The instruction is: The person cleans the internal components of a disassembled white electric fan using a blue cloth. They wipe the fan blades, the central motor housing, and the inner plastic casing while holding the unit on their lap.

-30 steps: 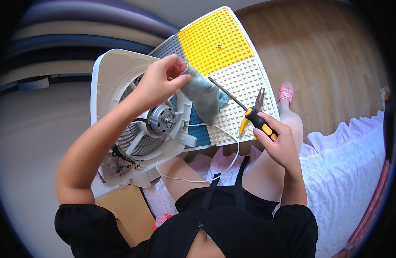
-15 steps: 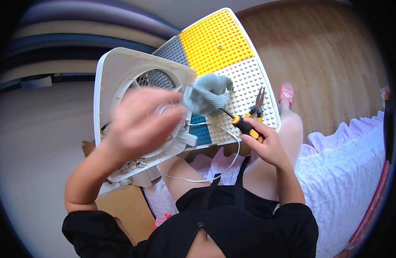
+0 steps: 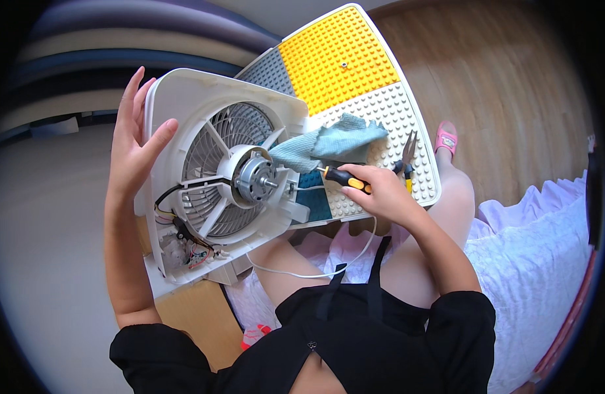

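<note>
A white fan housing (image 3: 168, 98) rests partly on the studded table, with its inside facing up. A bare silver motor (image 3: 255, 178) with a short shaft sits in its middle, in front of a grey wire grille. At the housing's left edge, my left hand (image 3: 133, 148) is open, fingers stretched upward and thumb reaching over the rim; firm contact cannot be made out. My right hand (image 3: 388, 194) is closed around a black-and-orange screwdriver (image 3: 347, 178), its tip pointing left toward the housing. A crumpled pale-blue cloth (image 3: 335, 143) lies beside the motor, just beyond the screwdriver.
Pliers (image 3: 407, 157) with black-and-yellow handles lie on the white part of the studded table (image 3: 388, 108). A small metal nut-like piece (image 3: 344, 65) sits on the yellow part. Wires and a small circuit (image 3: 197, 249) fill the housing's near corner. A white cord (image 3: 302, 274) loops over my lap.
My left hand has swung from over the motor to the housing's left edge, uncovering the motor. The cloth now lies spread out, and the screwdriver has moved left, clear of it.
</note>
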`<act>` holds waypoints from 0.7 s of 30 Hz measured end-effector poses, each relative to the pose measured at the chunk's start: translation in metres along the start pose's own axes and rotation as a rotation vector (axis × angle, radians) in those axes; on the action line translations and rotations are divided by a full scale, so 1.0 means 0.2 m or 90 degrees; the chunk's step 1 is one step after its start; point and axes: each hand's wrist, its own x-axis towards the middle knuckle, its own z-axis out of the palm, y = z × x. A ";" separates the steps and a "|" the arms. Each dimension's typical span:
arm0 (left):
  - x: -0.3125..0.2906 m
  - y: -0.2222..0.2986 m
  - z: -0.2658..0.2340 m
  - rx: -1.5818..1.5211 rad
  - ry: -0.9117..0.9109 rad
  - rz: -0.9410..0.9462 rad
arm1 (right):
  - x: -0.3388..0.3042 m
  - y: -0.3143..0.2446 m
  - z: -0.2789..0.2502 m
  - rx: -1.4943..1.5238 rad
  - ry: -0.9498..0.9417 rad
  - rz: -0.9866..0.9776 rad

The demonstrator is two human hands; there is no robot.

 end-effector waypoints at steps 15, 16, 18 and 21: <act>-0.02 0.05 0.09 0.003 0.119 -0.057 | 0.21 -0.07 0.12 0.511 -0.147 0.305; -0.02 0.04 0.09 0.009 0.116 -0.055 | 0.22 -0.08 0.10 0.503 -0.136 0.298; -0.02 0.03 0.10 0.003 0.116 -0.056 | 0.22 -0.12 0.06 0.428 -0.110 0.285; -0.02 0.02 0.10 -0.005 0.114 -0.062 | 0.24 -0.16 0.01 0.063 0.005 -0.068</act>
